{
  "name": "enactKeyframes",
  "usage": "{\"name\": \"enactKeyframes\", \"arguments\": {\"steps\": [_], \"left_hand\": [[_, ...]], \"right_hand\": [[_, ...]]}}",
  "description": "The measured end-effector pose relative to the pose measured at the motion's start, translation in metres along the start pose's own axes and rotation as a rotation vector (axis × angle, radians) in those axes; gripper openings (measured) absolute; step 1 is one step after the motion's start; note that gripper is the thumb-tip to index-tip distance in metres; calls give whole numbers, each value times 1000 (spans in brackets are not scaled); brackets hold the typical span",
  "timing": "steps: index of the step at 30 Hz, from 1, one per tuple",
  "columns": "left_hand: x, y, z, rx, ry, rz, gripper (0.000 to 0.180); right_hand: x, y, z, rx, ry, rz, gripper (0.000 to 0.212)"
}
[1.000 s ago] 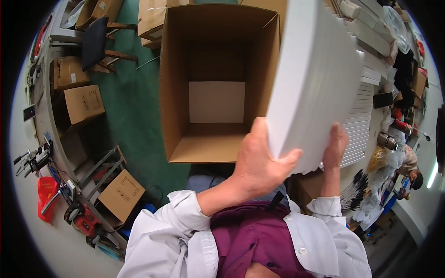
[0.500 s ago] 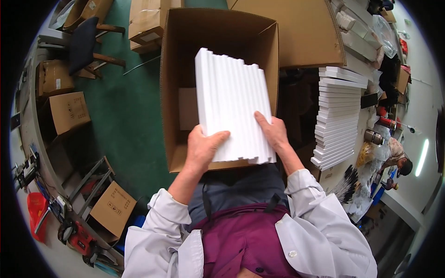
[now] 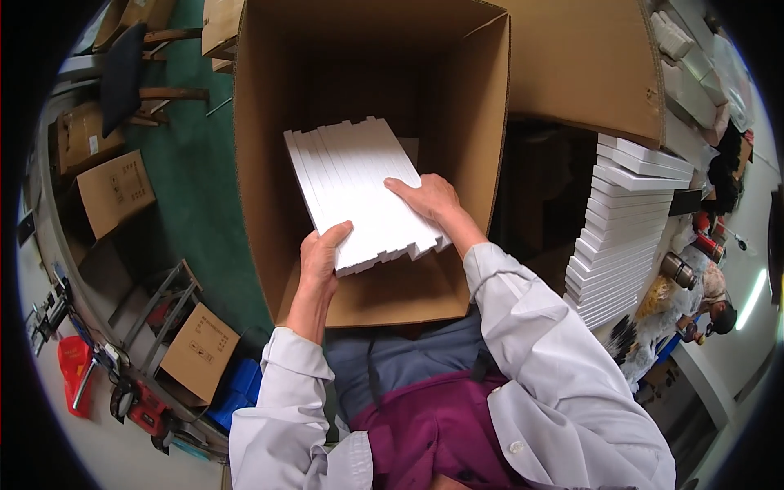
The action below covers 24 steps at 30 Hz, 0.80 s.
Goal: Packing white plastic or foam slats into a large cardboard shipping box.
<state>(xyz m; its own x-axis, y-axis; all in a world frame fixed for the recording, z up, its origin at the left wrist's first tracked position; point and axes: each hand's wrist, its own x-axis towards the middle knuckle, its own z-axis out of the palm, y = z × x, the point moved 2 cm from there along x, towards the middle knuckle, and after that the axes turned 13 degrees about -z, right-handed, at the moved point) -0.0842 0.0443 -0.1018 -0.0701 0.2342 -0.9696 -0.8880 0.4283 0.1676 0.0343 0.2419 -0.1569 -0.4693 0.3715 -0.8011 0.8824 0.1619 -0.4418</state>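
Note:
Between my two hands is a stack of slim white boxes, pressed side by side with uneven ends. My left hand grips its near left corner, thumb lying on top. On the right edge, my right hand is closed with its thumb over the upper face. The stack hangs tilted inside a deep open cardboard carton, above its floor. Behind the stack a small pale patch shows low in the carton; most of the carton's bottom is hidden or dark.
Right of the carton, a long row of white slim boxes lies on a bench, beyond a wide carton flap. At left are a chair, cardboard boxes and a blue bin. Another person is far right.
The stack has gone deeper into the carton and left, turning counterclockwise with its top tipped away. Both hands keep their hold. The carton looks larger and closer.

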Motion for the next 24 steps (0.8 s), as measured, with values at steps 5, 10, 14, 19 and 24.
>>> {"name": "enactKeyframes", "arguments": {"steps": [5,10,14,19,24], "left_hand": [[43,-15,5,-222,-1,9,50],[93,-26,19,-323,0,41,52],[131,-31,34,-395,-18,77,55],[169,-32,51,-488,-72,110,53],[204,-30,61,-571,-144,110,51]], "right_hand": [[49,-12,-23,-141,-39,-83,88],[90,-18,-41,-137,-84,-65,79],[120,-14,-52,-94,-89,-80,78],[161,-2,-55,-148,-48,-168,74],[204,10,-52,-125,-49,-245,71]]}}
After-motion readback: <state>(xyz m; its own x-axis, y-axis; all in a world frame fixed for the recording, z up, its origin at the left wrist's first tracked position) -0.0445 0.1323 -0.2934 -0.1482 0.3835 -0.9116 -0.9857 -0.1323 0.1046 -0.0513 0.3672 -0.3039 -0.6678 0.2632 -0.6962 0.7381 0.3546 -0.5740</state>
